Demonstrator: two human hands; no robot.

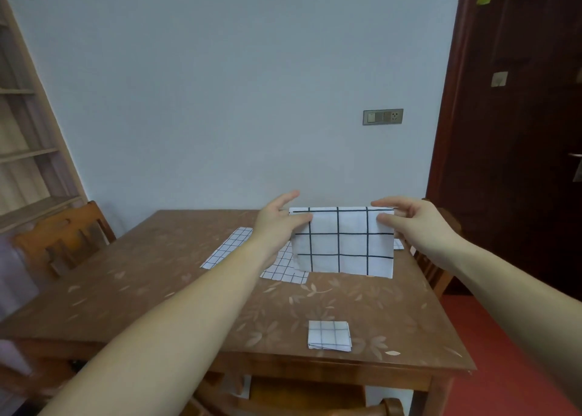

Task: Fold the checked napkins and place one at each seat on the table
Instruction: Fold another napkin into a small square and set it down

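Wooden surface [157,289], napkins out.
Left hand [277,223] and right hand [419,223] pinch a napkin's [343,242] top corners, held up; folded one [329,335] lies near.

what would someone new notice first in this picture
First, the white cloth napkin with bold black checks, held up over the far right of the brown leaf-patterned wooden table, the left hand and right hand each pinching a top corner. Then the small folded checked napkin lying near the table's front edge.
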